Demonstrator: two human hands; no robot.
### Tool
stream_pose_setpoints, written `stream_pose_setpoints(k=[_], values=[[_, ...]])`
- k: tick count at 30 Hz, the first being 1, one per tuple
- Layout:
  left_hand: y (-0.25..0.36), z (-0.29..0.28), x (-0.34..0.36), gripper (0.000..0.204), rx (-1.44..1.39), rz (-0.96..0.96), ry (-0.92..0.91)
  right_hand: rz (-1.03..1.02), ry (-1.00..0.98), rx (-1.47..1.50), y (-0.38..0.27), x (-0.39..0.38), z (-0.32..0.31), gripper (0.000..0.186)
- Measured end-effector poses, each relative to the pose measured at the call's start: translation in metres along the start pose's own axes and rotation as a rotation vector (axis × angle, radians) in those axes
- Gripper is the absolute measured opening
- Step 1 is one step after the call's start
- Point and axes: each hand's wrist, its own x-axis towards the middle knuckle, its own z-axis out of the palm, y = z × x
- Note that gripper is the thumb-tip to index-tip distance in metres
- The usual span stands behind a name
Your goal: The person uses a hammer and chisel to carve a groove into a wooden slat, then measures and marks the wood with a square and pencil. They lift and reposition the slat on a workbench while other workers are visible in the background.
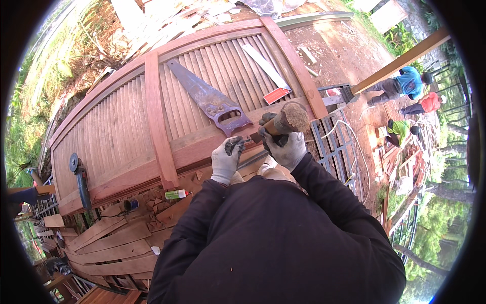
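Both my hands wear white gloves with dark fingertips and are close together over the near rail of a louvered wooden panel point(167, 144). My right hand point(287, 151) grips a thick wooden tool point(292, 117) with a tan, rounded body and a rough brown round end facing up. A dark flat piece shows beside its fingers; I cannot tell whether it belongs to the tool. My left hand point(226, 159) is closed, fingertips pinched near a small thing too tiny to name. A handsaw point(206, 96) lies just beyond it on the slats, with a try square point(268, 73) to its right.
An angle grinder point(79, 180) lies at the panel's left end. A white-and-green bottle point(176, 194) and a can point(131, 204) rest among wooden boards point(114, 248) below. Right of the panel are a metal frame point(331, 144) and a cable. Several people work at far right.
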Motion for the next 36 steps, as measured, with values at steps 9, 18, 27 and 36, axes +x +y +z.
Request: stream_pose_setpoints(k=[9,18,27,36], values=[[0.001,0.0,0.0,0.021,-0.026,-0.014,-0.001,0.009,0.021,0.021,-0.004,-0.003,0.002,0.025],[0.007,0.0,-0.001,0.021,-0.018,-0.021,-0.008,0.064,-0.059,0.024,0.003,-0.006,0.002,0.036],[0.005,0.0,-0.001,0.022,-0.01,0.0,-0.01,0.024,0.067,0.043,-0.005,-0.003,0.003,0.023],[0.001,-0.001,0.001,0.022,0.037,0.02,-0.007,-0.023,-0.015,-0.053,-0.005,-0.004,-0.001,0.037]])
